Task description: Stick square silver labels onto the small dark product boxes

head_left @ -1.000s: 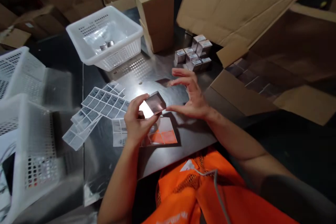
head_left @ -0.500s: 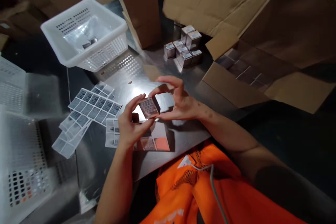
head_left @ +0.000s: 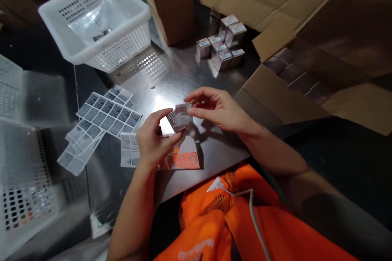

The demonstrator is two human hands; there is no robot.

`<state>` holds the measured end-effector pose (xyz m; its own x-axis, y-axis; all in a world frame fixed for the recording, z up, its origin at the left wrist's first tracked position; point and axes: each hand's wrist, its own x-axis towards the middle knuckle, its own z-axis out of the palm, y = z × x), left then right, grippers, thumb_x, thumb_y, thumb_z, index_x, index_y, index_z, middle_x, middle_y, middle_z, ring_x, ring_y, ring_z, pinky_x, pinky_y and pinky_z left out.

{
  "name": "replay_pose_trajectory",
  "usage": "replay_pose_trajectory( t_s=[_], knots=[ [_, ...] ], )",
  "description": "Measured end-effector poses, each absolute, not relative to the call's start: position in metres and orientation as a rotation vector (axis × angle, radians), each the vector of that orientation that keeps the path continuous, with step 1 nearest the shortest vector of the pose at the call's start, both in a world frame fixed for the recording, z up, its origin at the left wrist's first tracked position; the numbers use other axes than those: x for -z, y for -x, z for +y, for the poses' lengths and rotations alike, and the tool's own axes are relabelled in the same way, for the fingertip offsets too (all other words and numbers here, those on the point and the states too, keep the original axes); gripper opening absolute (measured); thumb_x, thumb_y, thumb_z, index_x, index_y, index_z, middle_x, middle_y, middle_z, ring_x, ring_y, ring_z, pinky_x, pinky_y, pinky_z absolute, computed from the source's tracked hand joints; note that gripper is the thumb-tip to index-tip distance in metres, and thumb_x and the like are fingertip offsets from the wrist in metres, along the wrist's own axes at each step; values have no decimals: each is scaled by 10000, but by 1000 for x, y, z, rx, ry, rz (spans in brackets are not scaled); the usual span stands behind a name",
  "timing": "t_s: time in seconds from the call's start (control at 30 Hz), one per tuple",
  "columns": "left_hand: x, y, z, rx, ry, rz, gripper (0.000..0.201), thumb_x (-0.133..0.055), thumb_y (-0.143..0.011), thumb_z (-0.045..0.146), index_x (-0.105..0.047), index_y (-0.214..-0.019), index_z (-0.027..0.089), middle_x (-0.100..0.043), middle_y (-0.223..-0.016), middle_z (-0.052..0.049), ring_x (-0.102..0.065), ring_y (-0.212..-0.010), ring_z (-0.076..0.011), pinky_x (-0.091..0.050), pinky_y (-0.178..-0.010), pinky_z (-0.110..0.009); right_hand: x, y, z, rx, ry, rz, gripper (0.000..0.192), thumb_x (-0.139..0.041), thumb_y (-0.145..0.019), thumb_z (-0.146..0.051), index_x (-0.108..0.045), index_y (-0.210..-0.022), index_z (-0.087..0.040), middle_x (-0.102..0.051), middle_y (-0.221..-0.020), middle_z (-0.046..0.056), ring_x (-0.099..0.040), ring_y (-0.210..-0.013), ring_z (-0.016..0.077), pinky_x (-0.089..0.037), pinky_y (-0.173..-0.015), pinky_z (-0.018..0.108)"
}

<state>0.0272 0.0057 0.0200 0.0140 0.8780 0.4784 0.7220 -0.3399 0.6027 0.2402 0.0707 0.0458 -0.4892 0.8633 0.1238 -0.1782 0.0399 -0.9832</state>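
Both hands hold one small silver box just above the steel table. My left hand grips its near left side with thumb and fingers. My right hand pinches its far right edge. The box face turned to me carries a printed label. Under the hands lies a label sheet with orange backing showing at its right end. More label sheets lie fanned out to the left.
A white perforated basket stands at the back left, with more white baskets along the left edge. Several silver boxes are stacked behind the hands. A tall cardboard box and an open carton stand at the back and right.
The box has turned in my hands and its labelled face shows more. My right hand went from open beside the box to pinching its edge. The view shifted slightly.
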Motion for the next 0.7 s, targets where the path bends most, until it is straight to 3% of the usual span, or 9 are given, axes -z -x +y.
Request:
replay_pose_trajectory(
  t_s=[0.17,0.7],
  knots=[
    [-23,-28,4,-1150,-2214,1576,481,-848,-775,374,-699,-1206,219,-773,-1096,-52,-726,-897,-206,-569,-760,-297,-46,-240,67,-1687,852,-1473,652,-803,-758,-187,-445,-1302,-232,-662,-741,-78,-715,-921,168,-597,-833,315],
    [-23,-34,1,-1149,-2281,1581,468,-834,-789,354,-684,-1212,218,-781,-1099,-55,-733,-840,-190,-559,-706,-276,-46,-239,65,-1641,955,-1495,675,-815,-733,-218,-407,-1271,-249,-672,-737,-78,-718,-941,191,-594,-851,347]
  ],
)
